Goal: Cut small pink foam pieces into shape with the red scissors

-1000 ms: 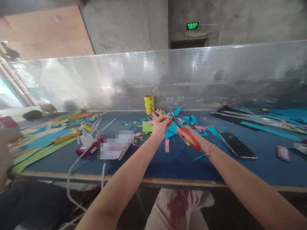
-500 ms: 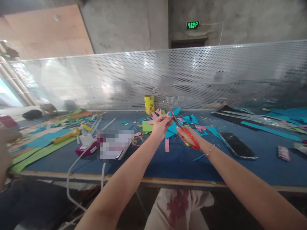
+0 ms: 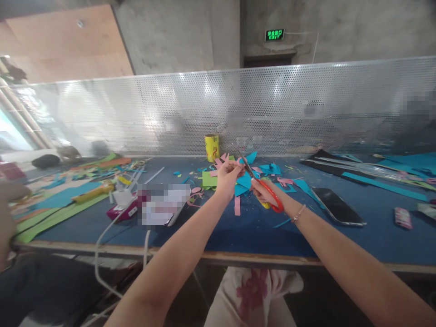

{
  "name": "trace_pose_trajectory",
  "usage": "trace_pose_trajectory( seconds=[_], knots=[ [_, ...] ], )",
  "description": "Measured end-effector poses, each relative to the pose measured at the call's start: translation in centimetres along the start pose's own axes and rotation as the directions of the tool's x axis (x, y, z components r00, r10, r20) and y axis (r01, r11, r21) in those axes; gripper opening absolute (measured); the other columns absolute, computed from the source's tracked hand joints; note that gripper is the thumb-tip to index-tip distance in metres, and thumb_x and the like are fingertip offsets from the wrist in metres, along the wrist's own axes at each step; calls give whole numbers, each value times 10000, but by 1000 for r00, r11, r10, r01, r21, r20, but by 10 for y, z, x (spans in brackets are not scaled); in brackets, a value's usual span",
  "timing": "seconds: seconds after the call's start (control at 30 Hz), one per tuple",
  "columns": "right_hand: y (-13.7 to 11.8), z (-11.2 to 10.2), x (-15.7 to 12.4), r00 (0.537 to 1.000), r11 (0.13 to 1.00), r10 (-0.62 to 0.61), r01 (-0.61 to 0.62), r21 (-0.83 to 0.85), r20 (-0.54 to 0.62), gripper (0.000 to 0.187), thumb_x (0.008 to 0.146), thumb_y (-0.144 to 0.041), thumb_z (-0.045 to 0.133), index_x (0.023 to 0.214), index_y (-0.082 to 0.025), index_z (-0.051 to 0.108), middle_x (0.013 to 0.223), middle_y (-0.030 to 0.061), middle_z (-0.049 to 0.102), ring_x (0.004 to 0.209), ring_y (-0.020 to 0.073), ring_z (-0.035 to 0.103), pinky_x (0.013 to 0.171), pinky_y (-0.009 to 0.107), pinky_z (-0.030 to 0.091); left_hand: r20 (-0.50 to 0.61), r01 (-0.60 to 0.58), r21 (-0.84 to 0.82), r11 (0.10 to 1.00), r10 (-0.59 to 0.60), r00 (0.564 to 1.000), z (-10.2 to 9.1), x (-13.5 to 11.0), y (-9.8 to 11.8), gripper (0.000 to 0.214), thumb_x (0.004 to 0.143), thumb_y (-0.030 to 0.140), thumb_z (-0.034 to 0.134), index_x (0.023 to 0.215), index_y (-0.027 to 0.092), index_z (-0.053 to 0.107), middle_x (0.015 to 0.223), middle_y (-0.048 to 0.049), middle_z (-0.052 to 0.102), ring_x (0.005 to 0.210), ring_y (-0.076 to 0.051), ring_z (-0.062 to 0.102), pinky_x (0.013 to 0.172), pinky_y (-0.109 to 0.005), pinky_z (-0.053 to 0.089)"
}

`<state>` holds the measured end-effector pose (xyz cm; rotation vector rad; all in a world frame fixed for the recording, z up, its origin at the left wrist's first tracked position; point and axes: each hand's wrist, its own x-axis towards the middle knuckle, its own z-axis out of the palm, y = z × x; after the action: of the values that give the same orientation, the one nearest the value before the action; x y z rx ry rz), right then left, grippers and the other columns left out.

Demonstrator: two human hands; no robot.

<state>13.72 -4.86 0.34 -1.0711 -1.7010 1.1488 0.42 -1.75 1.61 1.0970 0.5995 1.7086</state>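
Note:
My right hand [image 3: 265, 189] is closed around the red-handled scissors [image 3: 276, 198], whose blades point up and to the left, close to my left fingertips. My left hand [image 3: 226, 179] pinches a small piece of pink paper [image 3: 240, 161] at the blade tips; its exact shape is too small to make out. Beneath and behind both hands lie blue paper scraps [image 3: 243, 185], green paper [image 3: 208, 180] and a pink strip [image 3: 237, 206].
A yellow tape roll [image 3: 211, 148] stands by the perforated metal screen [image 3: 190, 109]. At right are a black phone [image 3: 337, 206] and clear glue sticks [image 3: 361, 166]. At left, a purple power strip [image 3: 123, 210], a yellow glue gun [image 3: 93, 193] and another person's arm [image 3: 8, 218].
Both hands hold nearly the same pose, scissors at the pink paper. The whole view has shifted very slightly.

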Motion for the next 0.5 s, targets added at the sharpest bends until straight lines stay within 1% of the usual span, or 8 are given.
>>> trace_pose_trajectory(
  seconds=[0.13, 0.23, 0.37, 0.5],
  knots=[
    [-1, -2, 0, 997, 994, 77, -79, 75, 24, 479, 706, -650, 504, 635, -190, 392, 479, -62, 390, 362, 36, 307, 361, 191, 237, -2, -20, 9, 1000, 20, 1000, -1, 2, 0, 173, 610, 189, 695, 647, 165, 528, 586, 23, 587, 557, -74, 558, 595, -217, 450],
    [1, -3, 2, 991, 985, 122, -128, 118, 53, 467, 716, -642, 500, 637, -195, 389, 474, -66, 395, 352, 38, 304, 361, 196, 234, 6, -11, 6, 1000, 11, 1000, -2, 3, 2, 186, 591, 202, 706, 626, 166, 527, 571, 27, 578, 548, -72, 552, 578, -209, 443],
    [4, -5, 2, 992, 988, 77, -89, 125, 98, 499, 685, -677, 506, 632, -194, 394, 449, -80, 357, 351, 38, 287, 364, 196, 220, 19, 14, 34, 999, -15, 1000, -3, 3, 6, 211, 580, 203, 712, 616, 168, 506, 538, 33, 558, 506, -70, 536, 539, -205, 429],
    [2, -6, 0, 993, 993, 42, -54, 102, 113, 518, 668, -696, 507, 653, -182, 452, 451, -71, 366, 363, 42, 297, 370, 198, 208, 27, -19, 40, 999, 18, 999, -3, 3, 7, 237, 562, 180, 723, 636, 177, 499, 490, 56, 531, 462, -63, 511, 516, -199, 416]
  ],
)
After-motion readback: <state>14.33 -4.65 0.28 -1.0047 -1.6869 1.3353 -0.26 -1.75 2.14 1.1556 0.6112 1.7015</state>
